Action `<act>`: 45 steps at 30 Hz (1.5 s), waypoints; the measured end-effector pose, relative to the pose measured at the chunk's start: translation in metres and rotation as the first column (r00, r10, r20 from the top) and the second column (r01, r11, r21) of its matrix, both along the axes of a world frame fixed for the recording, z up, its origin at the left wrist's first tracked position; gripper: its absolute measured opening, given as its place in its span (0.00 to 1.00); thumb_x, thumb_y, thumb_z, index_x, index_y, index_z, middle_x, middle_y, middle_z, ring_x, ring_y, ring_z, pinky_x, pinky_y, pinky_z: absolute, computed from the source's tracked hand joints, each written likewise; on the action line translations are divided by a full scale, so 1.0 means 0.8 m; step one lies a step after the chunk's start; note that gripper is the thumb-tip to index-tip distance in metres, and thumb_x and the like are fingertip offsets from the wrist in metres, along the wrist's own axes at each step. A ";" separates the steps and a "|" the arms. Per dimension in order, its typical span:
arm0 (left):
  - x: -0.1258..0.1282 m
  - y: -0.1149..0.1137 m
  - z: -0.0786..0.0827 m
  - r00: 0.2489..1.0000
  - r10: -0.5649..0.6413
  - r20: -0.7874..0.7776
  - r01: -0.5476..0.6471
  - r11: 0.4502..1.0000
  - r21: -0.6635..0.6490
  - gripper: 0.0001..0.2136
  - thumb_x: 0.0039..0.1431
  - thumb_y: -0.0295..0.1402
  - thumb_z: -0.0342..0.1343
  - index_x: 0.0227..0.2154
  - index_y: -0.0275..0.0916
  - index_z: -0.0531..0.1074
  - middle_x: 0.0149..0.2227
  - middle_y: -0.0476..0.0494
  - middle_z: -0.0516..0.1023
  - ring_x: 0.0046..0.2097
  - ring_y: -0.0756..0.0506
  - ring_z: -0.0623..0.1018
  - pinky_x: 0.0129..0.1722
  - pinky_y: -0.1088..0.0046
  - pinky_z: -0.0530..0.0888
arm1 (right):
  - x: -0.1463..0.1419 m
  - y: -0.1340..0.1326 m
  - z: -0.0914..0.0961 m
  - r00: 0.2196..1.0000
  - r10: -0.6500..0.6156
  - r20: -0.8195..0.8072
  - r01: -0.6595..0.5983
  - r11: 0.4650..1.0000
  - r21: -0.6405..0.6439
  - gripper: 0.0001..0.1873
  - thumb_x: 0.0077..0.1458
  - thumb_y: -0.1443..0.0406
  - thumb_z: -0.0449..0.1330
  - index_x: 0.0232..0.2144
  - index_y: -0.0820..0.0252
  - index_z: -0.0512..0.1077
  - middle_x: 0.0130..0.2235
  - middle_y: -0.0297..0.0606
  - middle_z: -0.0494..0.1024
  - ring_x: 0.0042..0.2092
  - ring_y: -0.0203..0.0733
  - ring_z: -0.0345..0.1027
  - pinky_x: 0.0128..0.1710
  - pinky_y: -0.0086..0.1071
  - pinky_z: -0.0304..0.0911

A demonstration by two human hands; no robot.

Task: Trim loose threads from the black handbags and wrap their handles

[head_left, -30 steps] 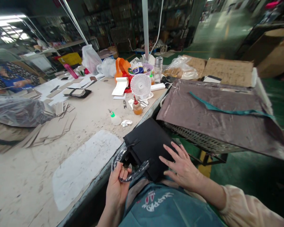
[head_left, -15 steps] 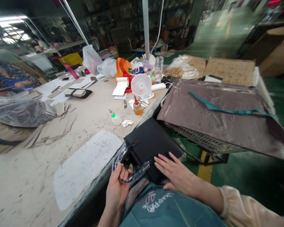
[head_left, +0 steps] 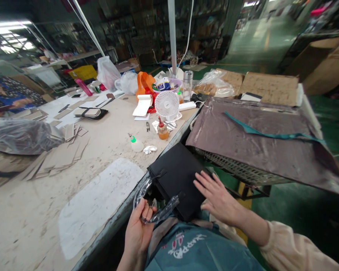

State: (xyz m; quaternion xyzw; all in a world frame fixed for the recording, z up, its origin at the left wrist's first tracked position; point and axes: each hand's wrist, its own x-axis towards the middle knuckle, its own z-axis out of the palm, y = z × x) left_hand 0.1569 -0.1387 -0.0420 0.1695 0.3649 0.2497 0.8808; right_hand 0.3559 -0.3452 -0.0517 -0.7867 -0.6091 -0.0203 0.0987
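Note:
A black handbag point(head_left: 177, 177) rests tilted across my lap, against the edge of the worktable point(head_left: 113, 146). Its curved handle point(head_left: 165, 210) is wrapped in clear plastic film. My left hand point(head_left: 141, 218) has its fingers closed around the handle's bend. On the bag's right side lies my right hand point(head_left: 217, 195), fingers stretched out and spread over the black surface. Whether the palm presses on the bag I cannot tell. A teal apron point(head_left: 203, 248) with white lettering covers my lap.
Beyond the bag stand a bottle of orange liquid point(head_left: 162, 130), a green-capped bottle point(head_left: 136, 143) and a white fan point(head_left: 167, 104). To the right is a crate under a brown cover point(head_left: 260, 139). Stacked boards point(head_left: 59, 158) lie left. A person point(head_left: 14, 94) sits at far left.
My right hand has slid right along the bag, toward its outer edge, uncovering more of the handle's end. My left hand keeps its hold on the handle. The view has shifted slightly.

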 end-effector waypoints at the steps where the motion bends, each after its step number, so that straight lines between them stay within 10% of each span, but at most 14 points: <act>1: 0.000 0.000 0.000 1.000 0.003 -0.007 -0.003 1.000 -0.004 0.10 0.55 0.28 0.54 0.21 0.35 0.61 0.16 0.58 0.52 0.19 0.57 0.56 0.34 0.73 0.71 | -0.008 0.003 -0.003 0.998 0.056 -0.006 -0.056 0.998 -0.022 0.37 0.55 0.51 0.50 0.62 0.58 0.45 0.64 0.43 0.48 0.64 0.52 0.35 0.59 0.55 0.38; 8: -0.002 0.007 -0.006 0.999 0.006 -0.048 -0.009 0.999 -0.045 0.11 0.55 0.27 0.54 0.21 0.36 0.58 0.16 0.58 0.51 0.18 0.57 0.55 0.31 0.74 0.71 | 0.061 -0.020 -0.039 0.869 -0.383 -0.314 0.428 0.900 0.087 0.29 0.60 0.55 0.43 0.60 0.62 0.54 0.62 0.46 0.52 0.63 0.49 0.43 0.60 0.51 0.42; 14: -0.002 0.010 -0.013 0.993 0.034 -0.111 -0.042 0.996 -0.073 0.09 0.56 0.26 0.53 0.23 0.36 0.59 0.15 0.59 0.51 0.17 0.57 0.55 0.30 0.73 0.71 | 0.094 -0.023 -0.043 0.139 -0.273 -0.952 0.790 0.611 -0.060 0.30 0.57 0.47 0.43 0.52 0.56 0.66 0.54 0.45 0.68 0.53 0.49 0.63 0.53 0.45 0.58; 16: -0.002 0.011 -0.014 0.993 0.039 -0.114 -0.046 0.997 -0.061 0.09 0.56 0.25 0.52 0.23 0.36 0.60 0.16 0.59 0.51 0.17 0.57 0.55 0.30 0.73 0.71 | 0.088 -0.016 -0.038 -0.076 -0.155 -0.985 0.764 0.625 -0.157 0.27 0.55 0.47 0.48 0.49 0.55 0.67 0.53 0.46 0.70 0.50 0.48 0.67 0.49 0.44 0.62; 19: -0.002 0.013 -0.016 0.991 0.036 -0.125 -0.043 0.997 -0.057 0.10 0.56 0.25 0.52 0.22 0.36 0.59 0.15 0.59 0.51 0.17 0.57 0.54 0.29 0.73 0.70 | 0.079 -0.004 -0.030 -0.200 -0.089 -0.976 0.678 0.706 -0.204 0.24 0.53 0.50 0.54 0.48 0.54 0.69 0.54 0.44 0.69 0.49 0.47 0.68 0.47 0.41 0.64; 25: -0.011 0.018 -0.027 0.991 0.006 -0.137 -0.017 0.997 -0.080 0.10 0.56 0.27 0.52 0.22 0.37 0.59 0.14 0.59 0.51 0.16 0.57 0.54 0.28 0.74 0.70 | 0.080 0.026 -0.017 -0.145 -0.166 -0.975 0.514 0.830 -0.217 0.26 0.49 0.54 0.60 0.49 0.57 0.69 0.48 0.40 0.74 0.47 0.45 0.68 0.45 0.36 0.64; 33: -0.014 0.019 -0.032 0.989 -0.006 -0.146 -0.002 0.998 -0.060 0.14 0.56 0.28 0.52 0.19 0.37 0.56 0.13 0.59 0.52 0.16 0.56 0.54 0.28 0.75 0.71 | 0.088 0.072 -0.018 -0.047 -0.156 -0.987 0.499 0.852 -0.159 0.24 0.49 0.52 0.59 0.46 0.58 0.72 0.40 0.39 0.78 0.40 0.43 0.72 0.41 0.35 0.67; 36: -0.015 0.021 -0.034 0.989 0.005 -0.148 -0.015 0.998 -0.063 0.14 0.56 0.27 0.53 0.19 0.37 0.55 0.12 0.59 0.52 0.15 0.57 0.54 0.28 0.75 0.71 | 0.087 0.065 -0.018 -0.037 -0.162 -0.986 0.459 0.874 -0.161 0.24 0.49 0.54 0.59 0.47 0.58 0.71 0.40 0.38 0.78 0.40 0.43 0.72 0.43 0.36 0.67; 41: -0.019 0.024 -0.042 0.986 0.008 -0.167 -0.018 0.998 -0.055 0.13 0.56 0.28 0.54 0.20 0.36 0.57 0.12 0.60 0.50 0.15 0.58 0.53 0.28 0.76 0.72 | 0.077 0.024 -0.009 0.271 -0.230 -0.935 0.398 0.911 -0.109 0.19 0.50 0.58 0.58 0.45 0.57 0.74 0.44 0.35 0.77 0.46 0.46 0.69 0.49 0.38 0.61; 45: -0.019 0.025 -0.043 0.980 0.012 -0.200 -0.020 0.999 -0.037 0.12 0.55 0.27 0.54 0.21 0.36 0.58 0.13 0.60 0.50 0.15 0.58 0.53 0.27 0.77 0.72 | 0.066 -0.005 -0.009 0.264 -0.174 -0.949 0.332 0.940 -0.080 0.19 0.51 0.62 0.56 0.47 0.54 0.72 0.46 0.33 0.76 0.47 0.44 0.68 0.49 0.35 0.61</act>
